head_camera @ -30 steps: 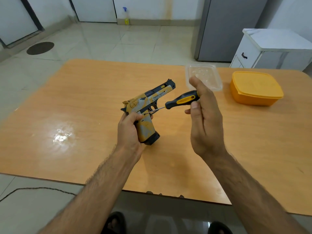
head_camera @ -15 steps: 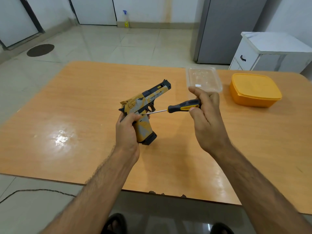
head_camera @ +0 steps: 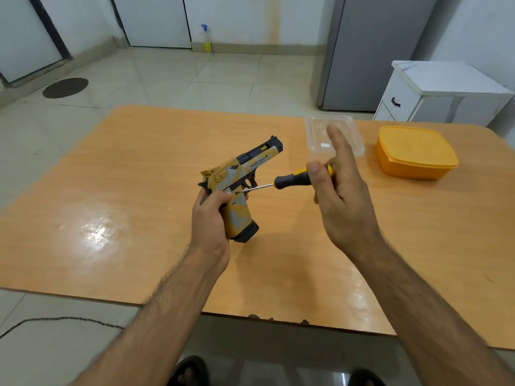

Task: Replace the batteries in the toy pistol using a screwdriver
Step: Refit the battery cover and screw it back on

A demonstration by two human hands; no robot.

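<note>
The left hand [head_camera: 209, 218] is wrapped around the handle of the toy pistol [head_camera: 239, 188], its grip clamped on it, and holds the toy above the middle of the wooden table [head_camera: 139, 176]. The pistol is yellow and grey with a black slide top and a black base plate; its muzzle points up and away to the right, and the base of the handle points down toward the near edge.

The right hand [head_camera: 340, 196] holds the screwdriver [head_camera: 295, 179] — black handle with yellow inserts — with the thumb pressed on top of the handle. The index finger stands straight up, away from the tool, so the grip looks loose; how the other fingers lie behind the handle cannot be told. The thin metal shaft runs left and slightly down, and its tip meets the side of the pistol just above the handle, next to the left thumb.

At the far side of the table, a clear plastic container [head_camera: 354, 135] sits partly behind the raised finger, and an orange lidded box [head_camera: 415, 151] stands just to its right. Beyond the table are a tiled floor, a grey refrigerator [head_camera: 373, 51], a white cabinet [head_camera: 434, 93] and a spray bottle [head_camera: 206, 37] against the far wall.
</note>
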